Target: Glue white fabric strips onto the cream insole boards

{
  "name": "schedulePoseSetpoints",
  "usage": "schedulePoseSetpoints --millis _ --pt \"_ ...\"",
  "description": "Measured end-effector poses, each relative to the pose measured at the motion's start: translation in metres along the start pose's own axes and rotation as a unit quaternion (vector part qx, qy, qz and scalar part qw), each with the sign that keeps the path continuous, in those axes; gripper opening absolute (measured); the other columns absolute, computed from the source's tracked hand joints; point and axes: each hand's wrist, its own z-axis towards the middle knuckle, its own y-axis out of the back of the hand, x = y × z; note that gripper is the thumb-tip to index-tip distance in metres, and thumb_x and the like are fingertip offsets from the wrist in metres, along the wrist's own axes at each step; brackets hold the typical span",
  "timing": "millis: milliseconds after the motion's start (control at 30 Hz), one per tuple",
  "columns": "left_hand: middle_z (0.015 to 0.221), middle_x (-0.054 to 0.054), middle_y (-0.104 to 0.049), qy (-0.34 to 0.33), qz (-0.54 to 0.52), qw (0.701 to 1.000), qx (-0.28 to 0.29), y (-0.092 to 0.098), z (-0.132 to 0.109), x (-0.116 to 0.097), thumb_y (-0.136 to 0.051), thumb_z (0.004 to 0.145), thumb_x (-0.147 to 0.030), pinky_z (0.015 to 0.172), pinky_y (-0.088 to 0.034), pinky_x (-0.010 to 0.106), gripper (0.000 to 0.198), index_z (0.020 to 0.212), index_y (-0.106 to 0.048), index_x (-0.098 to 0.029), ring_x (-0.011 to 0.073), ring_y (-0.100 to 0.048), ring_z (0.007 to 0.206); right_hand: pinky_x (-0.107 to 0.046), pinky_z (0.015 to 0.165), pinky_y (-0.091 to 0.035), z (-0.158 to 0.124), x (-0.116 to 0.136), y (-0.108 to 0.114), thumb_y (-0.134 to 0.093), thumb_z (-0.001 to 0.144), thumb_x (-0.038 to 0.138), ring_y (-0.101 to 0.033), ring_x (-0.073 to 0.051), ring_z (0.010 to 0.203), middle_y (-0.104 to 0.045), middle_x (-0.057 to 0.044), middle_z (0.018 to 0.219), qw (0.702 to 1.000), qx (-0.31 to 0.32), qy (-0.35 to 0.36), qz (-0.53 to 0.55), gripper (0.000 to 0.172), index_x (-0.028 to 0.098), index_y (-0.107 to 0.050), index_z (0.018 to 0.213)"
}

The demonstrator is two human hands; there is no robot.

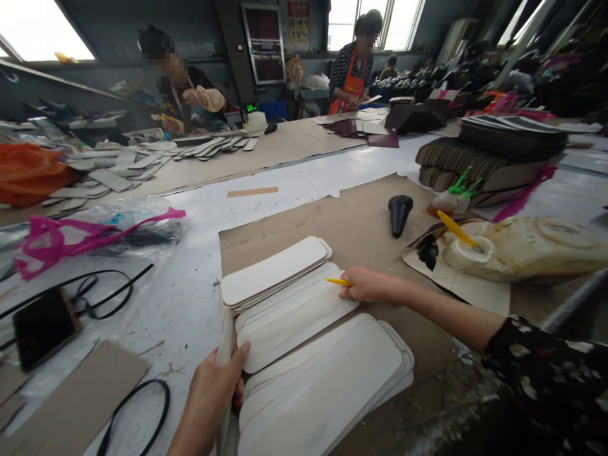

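Lower left of centre: left hand [211, 386], fingers curled round pale piece [227, 335]. Centre: white panels [297, 323] lay fanned; yellow stick [337, 281] pointed left across them, pinched in right hand [368, 285]. Step seemed stick-work on panels; next move likely called for steady edges.

The right hand [365, 284] is hiding one end of a yellow stick [335, 281], the left hand [215, 385] is covering part of a pale strip [227, 329], the bottom edge is cropping the nearest panels [327, 392], and a poster [299, 31] is showing illegible text.
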Motion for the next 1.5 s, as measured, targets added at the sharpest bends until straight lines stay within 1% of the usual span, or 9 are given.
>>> schedulePoseSetpoints --millis 267,400,533,733,900,1167,1233,1367,1500 --pt "0.028 -0.005 -0.041 0.009 -0.015 1.000 -0.003 -0.002 0.003 0.003 -0.051 0.069 -0.048 0.036 -0.030 0.023 0.032 0.052 -0.043 -0.022 0.0111 -0.036 0.029 -0.027 0.064 -0.042 -0.002 0.005 0.003 -0.052 0.077 0.037 -0.063 -0.026 0.086 -0.067 -0.016 0.095 1.000 0.004 -0.025 -0.012 0.035 0.011 -0.065 0.097" --pt "0.027 -0.004 -0.041 0.010 -0.028 0.999 -0.016 -0.005 0.008 0.010 -0.053 0.064 -0.051 0.034 -0.027 0.022 0.033 0.053 -0.044 -0.021 0.0109 -0.034 0.028 -0.035 0.070 -0.044 -0.013 -0.002 0.006 -0.052 0.077 0.040 -0.061 -0.033 0.092 -0.066 -0.020 0.095 0.996 -0.043 -0.073 -0.022 0.035 0.012 -0.066 0.094" --pt "0.026 -0.005 -0.039 0.010 -0.042 0.999 -0.024 -0.007 0.010 0.012 -0.055 0.060 -0.052 0.032 -0.026 0.022 0.033 0.053 -0.045 -0.021 0.0108 -0.033 0.027 -0.035 0.072 -0.044 -0.024 -0.012 0.008 -0.041 0.085 0.034 -0.061 -0.031 0.093 -0.066 -0.021 0.094 0.990 -0.084 -0.115 -0.002 0.033 0.011 -0.065 0.093" --pt "0.027 -0.005 -0.040 0.023 -0.076 0.997 -0.016 -0.005 0.006 0.007 -0.056 0.063 -0.047 0.032 -0.025 0.022 0.030 0.057 -0.045 -0.021 0.0101 -0.031 0.027 -0.020 0.048 -0.044 -0.023 -0.008 0.002 -0.036 0.088 0.034 -0.062 -0.014 0.052 -0.066 -0.007 0.062 0.986 -0.032 -0.113 0.118 0.035 0.013 -0.061 0.076" --pt "0.029 -0.007 -0.039 0.017 -0.137 0.990 -0.004 -0.003 0.001 0.005 -0.057 0.068 -0.042 0.033 -0.025 0.021 0.026 0.061 -0.042 -0.022 0.0098 -0.032 0.028 -0.018 0.037 -0.037 -0.022 -0.006 0.001 -0.037 0.088 0.038 -0.048 -0.009 0.037 -0.055 -0.002 0.048 0.959 -0.064 -0.139 0.239 0.039 0.015 -0.050 0.060" --pt "0.031 -0.009 -0.039 -0.022 -0.196 0.980 -0.024 0.010 -0.018 -0.007 -0.066 0.063 -0.046 0.037 -0.024 0.019 0.034 0.064 -0.045 -0.019 0.0071 -0.031 0.033 -0.019 0.038 -0.025 -0.041 -0.002 0.015 -0.061 0.071 0.047 -0.034 -0.006 0.040 -0.037 0.007 0.045 0.939 -0.115 -0.051 0.320 0.036 0.019 -0.042 0.060" --pt "0.031 -0.008 -0.040 -0.023 -0.221 0.975 -0.004 0.018 -0.026 -0.010 -0.068 0.063 -0.046 0.039 -0.024 0.019 0.037 0.059 -0.045 -0.018 0.0062 -0.031 0.034 -0.019 0.038 -0.022 -0.051 0.000 0.016 -0.064 0.067 0.049 -0.030 -0.005 0.041 -0.034 0.007 0.047 0.916 -0.111 -0.029 0.385 0.039 0.019 -0.041 0.060" --pt "0.031 -0.006 -0.038 -0.026 -0.298 0.950 0.093 0.032 -0.046 -0.007 -0.070 0.065 -0.046 0.039 -0.024 0.018 0.046 0.047 -0.040 -0.017 0.0038 -0.031 0.033 -0.018 0.037 -0.016 -0.077 0.003 0.014 -0.069 0.059 0.057 -0.025 -0.004 0.041 -0.032 0.008 0.051 0.830 -0.091 -0.014 0.550 0.047 0.019 -0.041 0.064" --pt "0.030 -0.009 -0.031 0.001 -0.371 0.922 0.110 0.038 -0.069 -0.003 -0.075 0.060 -0.042 0.034 -0.020 0.016 0.042 0.051 -0.044 -0.016 0.0018 -0.024 0.030 -0.018 0.036 -0.019 -0.107 0.011 0.007 -0.075 0.052 0.056 -0.021 -0.003 0.041 -0.032 0.008 0.050 0.772 -0.079 0.006 0.630 0.051 0.018 -0.041 0.061"
